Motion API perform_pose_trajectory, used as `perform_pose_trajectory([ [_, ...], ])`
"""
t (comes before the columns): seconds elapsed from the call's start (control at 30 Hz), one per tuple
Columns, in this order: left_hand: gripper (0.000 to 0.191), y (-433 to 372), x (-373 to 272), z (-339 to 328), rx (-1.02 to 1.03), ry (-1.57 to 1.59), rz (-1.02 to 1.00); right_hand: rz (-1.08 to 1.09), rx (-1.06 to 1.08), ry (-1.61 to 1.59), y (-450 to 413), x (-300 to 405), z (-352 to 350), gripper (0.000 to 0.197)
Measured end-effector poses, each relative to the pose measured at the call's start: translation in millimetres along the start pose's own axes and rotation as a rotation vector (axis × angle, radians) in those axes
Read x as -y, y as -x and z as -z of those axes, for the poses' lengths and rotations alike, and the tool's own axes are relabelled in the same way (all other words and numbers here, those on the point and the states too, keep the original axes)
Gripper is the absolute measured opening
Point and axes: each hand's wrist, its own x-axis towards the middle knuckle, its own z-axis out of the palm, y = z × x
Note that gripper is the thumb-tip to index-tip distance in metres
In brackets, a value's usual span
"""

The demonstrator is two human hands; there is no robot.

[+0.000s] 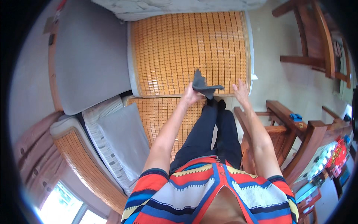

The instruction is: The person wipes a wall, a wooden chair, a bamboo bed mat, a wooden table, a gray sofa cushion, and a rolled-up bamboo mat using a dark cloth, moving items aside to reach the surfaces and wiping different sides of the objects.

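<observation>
A dark grey cloth (205, 85) is gripped in my left hand (191, 95), its loose ends spreading out to the right and upward. Below it lies a tan bamboo-tile seat mat (187, 50) with dark grid lines, covering a sofa seat. My right hand (241, 91) is held over the mat's right front corner, fingers apart and holding nothing. Whether that hand touches the mat I cannot tell. A second tile mat (159, 117) covers the seat section beside my legs.
Left of the mat stands a grey sofa back cushion (92, 56). A grey pillow (123, 137) leans near another mat-covered cushion (89, 168). On my right is a wooden chair (263, 134) close to my legs, and a wooden table (304, 148) with several items. Another wooden chair (316, 42) stands farther off.
</observation>
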Motion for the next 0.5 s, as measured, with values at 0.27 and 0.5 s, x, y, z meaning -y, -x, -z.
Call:
perform_pose_trajectory([
  [0.27,0.033,104,-17,-38,0.289,0.002,-0.204,-0.119,0.572,-1.177,69,157,20,0.023],
  [0.5,0.042,177,-86,-7,0.294,-0.048,-0.441,-0.066,0.680,-1.229,100,292,60,0.031],
])
